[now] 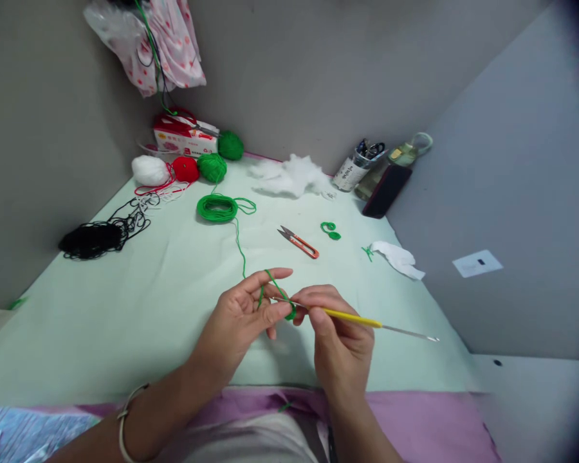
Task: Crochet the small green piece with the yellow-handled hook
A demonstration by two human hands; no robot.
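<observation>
Between the thumb and fingers of my left hand [241, 312] a small green crochet piece [291, 312] is pinched. Green yarn [240, 247] runs from a wound green skein [217, 208] up to this hand and loops over its raised index finger. My right hand [342, 334] grips a crochet hook [352, 317] by its yellow handle. One metal tip lies at the green piece by my left fingertips; the other points out to the right. Orange thread snips [299, 242] lie just beyond my hands, beside a small curled green crochet piece [330, 231].
White stuffing [289, 177] lies at the back. Black yarn [94, 239], a white ball [149, 171], a red ball [186, 169] and green balls [212, 168] sit at left. A pen cup [351, 170], a phone [386, 191] and a crumpled tissue [398, 258] are at right. Grey partitions enclose the table.
</observation>
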